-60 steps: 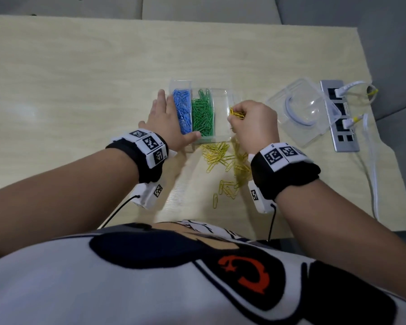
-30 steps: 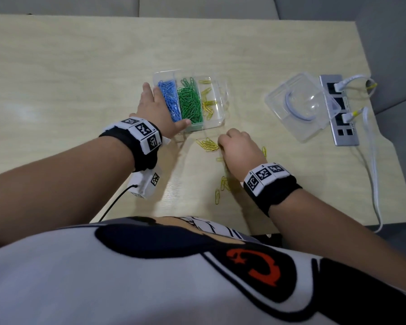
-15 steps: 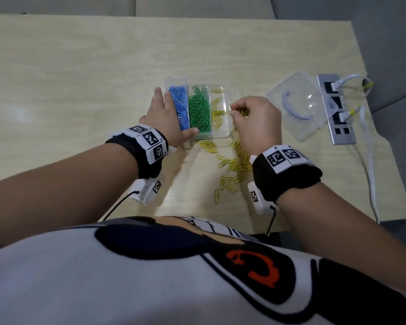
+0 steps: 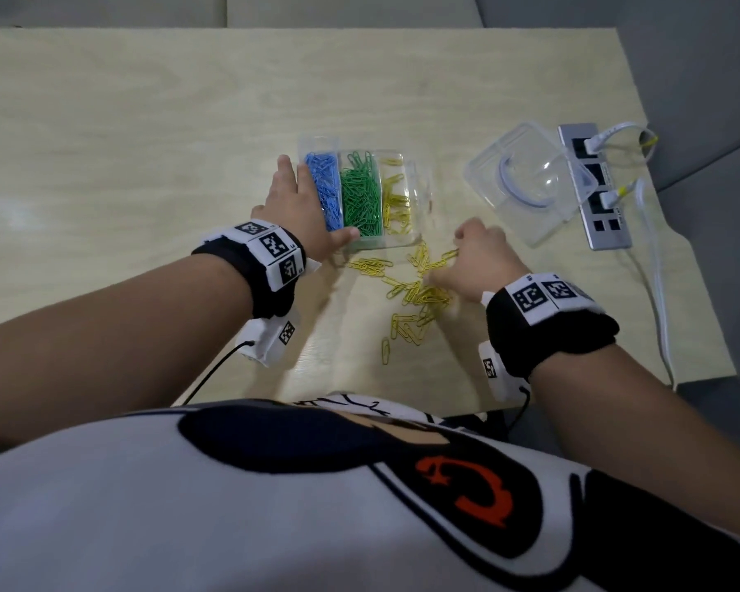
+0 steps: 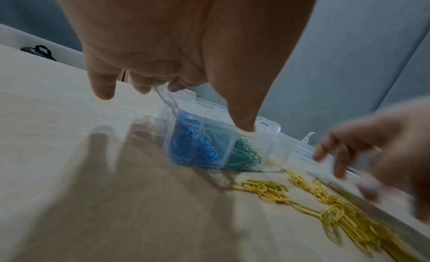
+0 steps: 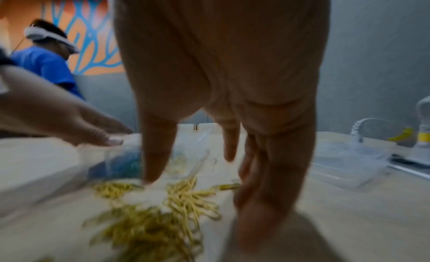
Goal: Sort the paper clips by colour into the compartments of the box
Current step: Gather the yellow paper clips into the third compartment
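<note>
Pale wooden table (image 4: 146, 121), grey upholstery behind. Landmark: clear box (image 4: 419, 185), three compartments. Blue clips (image 4: 325, 194) in its left compartment, green clips (image 4: 359, 198) in the middle, a few yellow ones in the right. Loose yellow clips (image 4: 415, 296) lie just in front of the box. Left hand (image 4: 295, 207), fingers straight, rests against the box's left wall, thumb on the front rim. Right hand (image 4: 475, 262), fingers loose, reaches down over the loose clips; grasp cannot be told. Clear lid (image 4: 530, 185) and silver USB hub (image 4: 599, 194) right of the box. Wristbands carry square coded markers; no legible writing.
</note>
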